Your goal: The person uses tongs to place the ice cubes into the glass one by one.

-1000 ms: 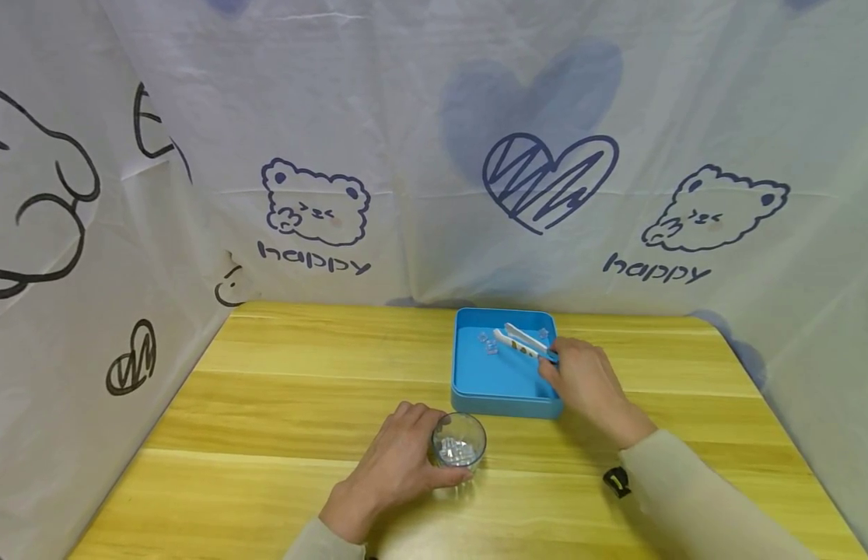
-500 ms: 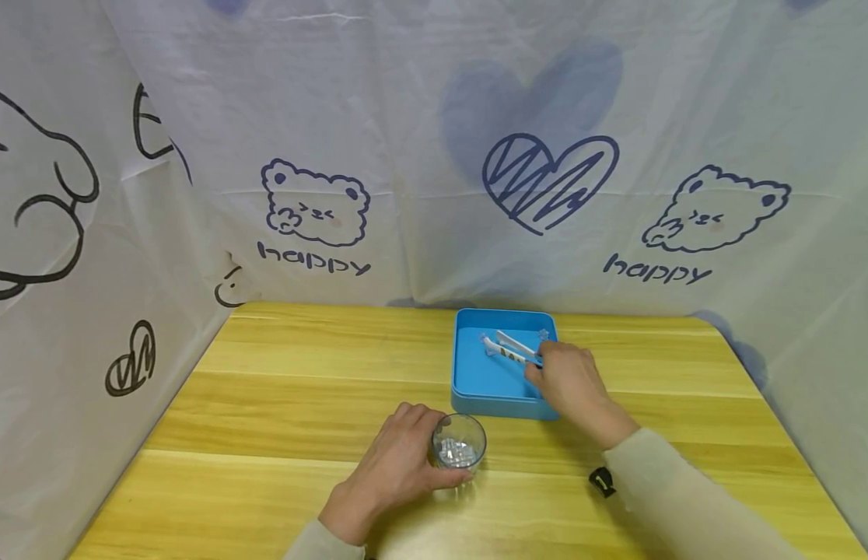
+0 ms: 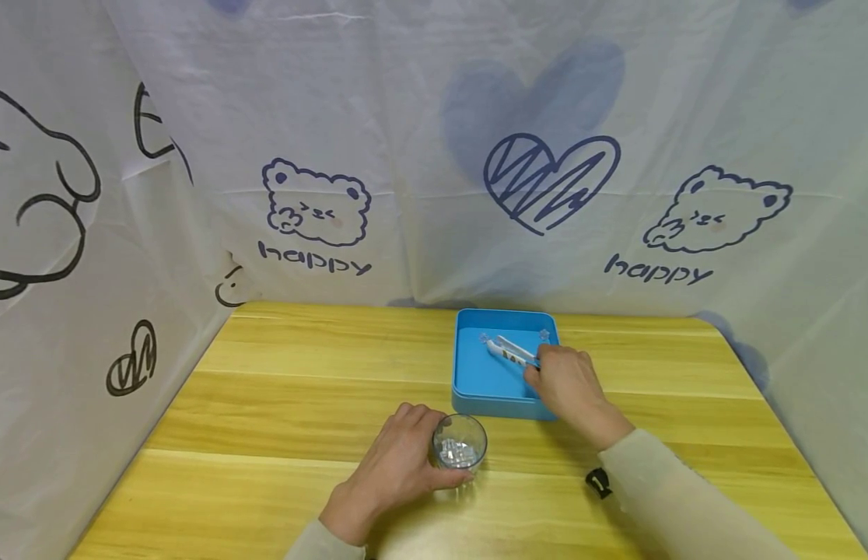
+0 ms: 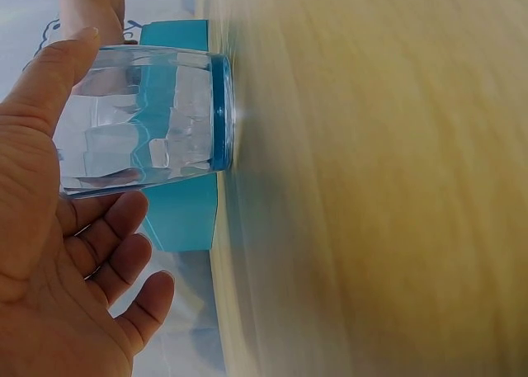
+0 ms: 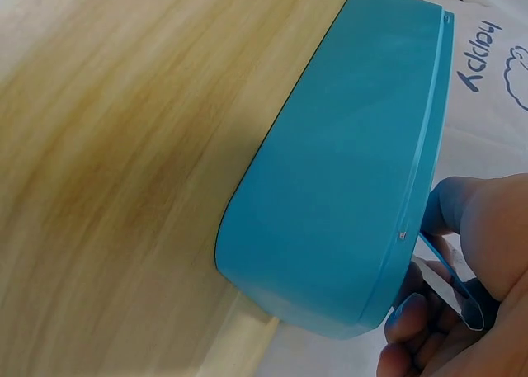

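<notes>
My left hand [image 3: 395,459] curls its thumb and fingers round a clear drinking glass [image 4: 115,76] standing on the table. Several small clear cubes [image 3: 456,453] lie in its bottom. In my right hand [image 3: 567,381] is a pair of small white tongs [image 3: 509,355] with blue near the grip, reaching into a shallow blue tray [image 3: 504,407]. Their tips are down at a clear piece [image 3: 484,338] on the left of the tray; whether they pinch one is too small to tell. Another clear piece [image 3: 544,335] lies in the far right corner.
The wood-grain table [image 3: 287,389] extends left and right of the tray, which stands just beyond the glass. A printed white cloth [image 3: 420,155] hangs behind the table and along its sides. Below the right forearm shows a small black object [image 3: 599,483].
The right hand and tongs have moved left in the tray, bringing the tips to the left-hand clear pieces. The tongs' arms have drawn closer together. The left hand and glass have stayed still.
</notes>
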Demonstrator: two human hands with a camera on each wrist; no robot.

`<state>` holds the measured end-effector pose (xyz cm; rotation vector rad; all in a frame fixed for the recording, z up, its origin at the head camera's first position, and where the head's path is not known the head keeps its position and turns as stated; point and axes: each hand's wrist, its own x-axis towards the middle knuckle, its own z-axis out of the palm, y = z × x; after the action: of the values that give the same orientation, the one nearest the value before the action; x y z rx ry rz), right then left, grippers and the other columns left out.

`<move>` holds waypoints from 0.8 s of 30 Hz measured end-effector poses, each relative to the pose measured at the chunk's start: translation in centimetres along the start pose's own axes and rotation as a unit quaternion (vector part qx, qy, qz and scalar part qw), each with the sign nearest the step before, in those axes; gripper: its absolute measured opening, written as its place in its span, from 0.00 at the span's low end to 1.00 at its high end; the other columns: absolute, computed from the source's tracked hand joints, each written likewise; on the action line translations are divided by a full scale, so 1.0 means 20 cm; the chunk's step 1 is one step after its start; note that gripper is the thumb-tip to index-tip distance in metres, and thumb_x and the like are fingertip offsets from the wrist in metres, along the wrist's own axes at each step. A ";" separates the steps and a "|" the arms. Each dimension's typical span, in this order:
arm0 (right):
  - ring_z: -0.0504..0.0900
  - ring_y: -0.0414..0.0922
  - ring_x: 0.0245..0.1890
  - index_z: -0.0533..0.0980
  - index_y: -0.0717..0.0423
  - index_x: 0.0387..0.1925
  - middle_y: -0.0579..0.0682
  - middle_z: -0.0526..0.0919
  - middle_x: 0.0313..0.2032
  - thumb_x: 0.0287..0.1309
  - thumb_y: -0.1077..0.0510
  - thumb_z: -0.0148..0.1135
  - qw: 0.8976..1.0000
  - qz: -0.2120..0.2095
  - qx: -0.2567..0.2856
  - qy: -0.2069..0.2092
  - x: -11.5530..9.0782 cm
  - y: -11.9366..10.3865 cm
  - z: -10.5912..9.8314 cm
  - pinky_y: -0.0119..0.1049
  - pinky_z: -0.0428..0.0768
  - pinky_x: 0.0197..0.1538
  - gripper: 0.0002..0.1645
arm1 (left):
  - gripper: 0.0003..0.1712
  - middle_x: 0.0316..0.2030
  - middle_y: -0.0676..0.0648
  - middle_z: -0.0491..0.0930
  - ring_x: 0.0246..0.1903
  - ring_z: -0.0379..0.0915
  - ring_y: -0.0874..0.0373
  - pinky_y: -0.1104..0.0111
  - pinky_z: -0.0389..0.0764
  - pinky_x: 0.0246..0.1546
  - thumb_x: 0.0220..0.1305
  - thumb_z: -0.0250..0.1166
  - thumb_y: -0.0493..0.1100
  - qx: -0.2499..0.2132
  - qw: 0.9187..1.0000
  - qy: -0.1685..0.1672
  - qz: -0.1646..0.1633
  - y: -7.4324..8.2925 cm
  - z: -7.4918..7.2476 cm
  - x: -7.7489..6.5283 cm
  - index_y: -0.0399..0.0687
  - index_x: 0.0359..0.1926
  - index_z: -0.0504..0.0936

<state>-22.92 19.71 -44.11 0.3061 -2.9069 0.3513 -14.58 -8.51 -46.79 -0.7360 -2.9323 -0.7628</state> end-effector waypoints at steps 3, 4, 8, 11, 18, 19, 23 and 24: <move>0.68 0.47 0.19 0.70 0.54 0.22 0.48 0.67 0.18 0.66 0.57 0.64 1.000 -0.001 -0.002 0.000 0.00 0.00 0.00 0.42 0.67 0.29 0.17 | 0.45 0.50 0.53 0.82 0.51 0.71 0.58 0.56 0.77 0.60 0.50 0.78 0.73 -0.001 1.000 -0.001 0.000 0.00 0.00 0.00 0.49 0.60 0.82; 0.68 0.47 0.19 0.70 0.54 0.22 0.48 0.68 0.18 0.66 0.57 0.64 1.000 -0.001 -0.003 0.000 0.00 0.00 0.00 0.43 0.68 0.29 0.17 | 0.45 0.50 0.53 0.82 0.51 0.71 0.57 0.56 0.77 0.60 0.50 0.78 0.72 -0.002 1.000 -0.001 0.000 0.00 0.00 0.00 0.49 0.60 0.82; 0.68 0.47 0.20 0.70 0.54 0.23 0.48 0.69 0.19 0.66 0.56 0.63 1.000 0.003 -0.003 -0.009 0.01 0.00 0.01 0.43 0.68 0.30 0.17 | 0.45 0.50 0.53 0.81 0.52 0.71 0.57 0.56 0.78 0.59 0.50 0.78 0.73 -0.002 1.000 -0.001 0.001 0.00 0.00 0.00 0.49 0.60 0.82; 0.68 0.48 0.21 0.70 0.54 0.23 0.48 0.69 0.19 0.67 0.56 0.63 1.000 0.004 -0.001 -0.012 0.01 0.00 0.01 0.43 0.68 0.31 0.16 | 0.45 0.50 0.53 0.81 0.51 0.71 0.58 0.56 0.78 0.58 0.50 0.78 0.73 -0.002 1.000 -0.001 0.003 0.00 0.00 0.00 0.49 0.59 0.82; 0.68 0.47 0.20 0.71 0.54 0.23 0.48 0.69 0.19 0.67 0.57 0.63 1.000 -0.005 0.005 -0.001 0.00 0.01 0.01 0.43 0.68 0.30 0.16 | 0.45 0.49 0.53 0.82 0.51 0.71 0.58 0.56 0.77 0.59 0.50 0.78 0.72 -0.003 1.000 0.000 0.001 0.00 0.00 0.00 0.49 0.60 0.82; 0.68 0.47 0.20 0.71 0.54 0.23 0.48 0.69 0.19 0.67 0.57 0.63 1.000 -0.006 0.006 0.001 0.00 0.01 0.01 0.42 0.68 0.30 0.17 | 0.45 0.49 0.53 0.82 0.51 0.71 0.58 0.56 0.77 0.59 0.50 0.78 0.72 -0.003 1.000 0.001 0.001 0.00 0.00 0.00 0.49 0.60 0.82; 0.67 0.47 0.19 0.70 0.54 0.22 0.48 0.68 0.18 0.66 0.58 0.64 1.000 -0.013 0.009 0.015 0.00 0.01 0.01 0.42 0.68 0.29 0.17 | 0.45 0.49 0.53 0.82 0.52 0.71 0.57 0.56 0.78 0.59 0.50 0.78 0.72 0.000 1.000 0.002 0.002 0.00 0.00 0.00 0.49 0.60 0.82; 0.67 0.47 0.19 0.70 0.54 0.22 0.48 0.67 0.18 0.66 0.58 0.64 1.000 -0.015 0.010 0.018 -0.01 0.01 0.01 0.42 0.68 0.29 0.17 | 0.45 0.49 0.53 0.82 0.52 0.71 0.57 0.56 0.78 0.59 0.50 0.78 0.72 0.000 1.000 0.002 0.002 0.00 0.00 0.00 0.49 0.60 0.82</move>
<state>-22.88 19.89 -44.33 0.3424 -2.8626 0.3772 -14.51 -8.50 -46.78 -0.7402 -2.9269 -0.7621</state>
